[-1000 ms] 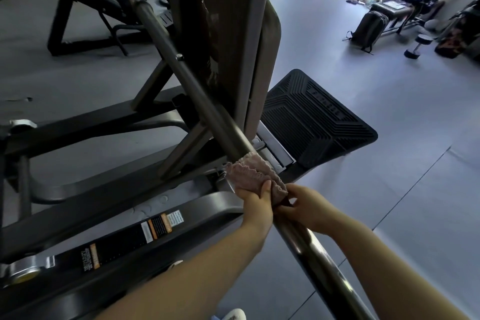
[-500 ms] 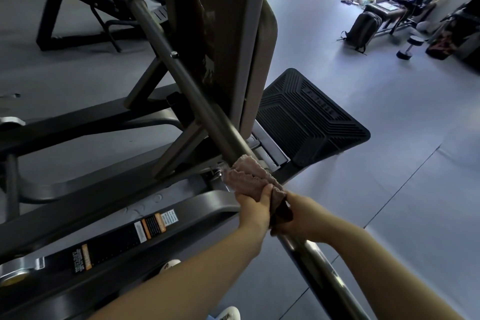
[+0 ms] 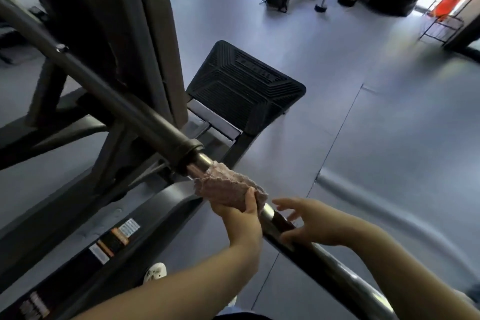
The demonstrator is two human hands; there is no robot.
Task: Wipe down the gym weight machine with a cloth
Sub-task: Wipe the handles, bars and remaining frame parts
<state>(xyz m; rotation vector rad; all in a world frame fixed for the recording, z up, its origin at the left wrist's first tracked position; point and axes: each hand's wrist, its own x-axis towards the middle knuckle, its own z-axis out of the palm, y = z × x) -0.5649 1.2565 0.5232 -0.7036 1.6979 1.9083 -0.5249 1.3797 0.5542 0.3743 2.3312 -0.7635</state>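
While wrapped round the chrome bar (image 3: pixel 291 235) of the weight machine (image 3: pixel 109 41), sat bunched under the left hand (image 3: pixel 240 215): the pink cloth (image 3: pixel 228 187), thumb over the top, fingers curled beneath, clamped firmly on fabric and bar together. Just ahead of that hand, ended close to the dark collar (image 3: pixel 187 149), with a short stretch of bare shiny metal showing between cloth and collar. Hovered just to the right of the left hand, fingers spread and relaxed, the right hand (image 3: pixel 306 221), gripping nothing, thumb seemingly resting on or just above the bar nearer the body; could not tell for certain whether skin touched metal. Beyond both hands, lay the ribbed black footplate (image 3: pixel 241 88) on the grey floor (image 3: pixel 389 125), and to the left of the left forearm ran the dark frame arm with its warning stickers (image 3: pixel 114 239). Judged the step in hand to be rubbing the bar lengthwise. To do it well, probably best kept the cloth closed fully round the tube so the underside got wiped too, twisted slightly on each pass, and drawn right up against the collar where grime likely gathered. Sensible also to steady the bar with the free right hand behind the cloth, clear of its path, then worked back toward the body over the unwiped length.
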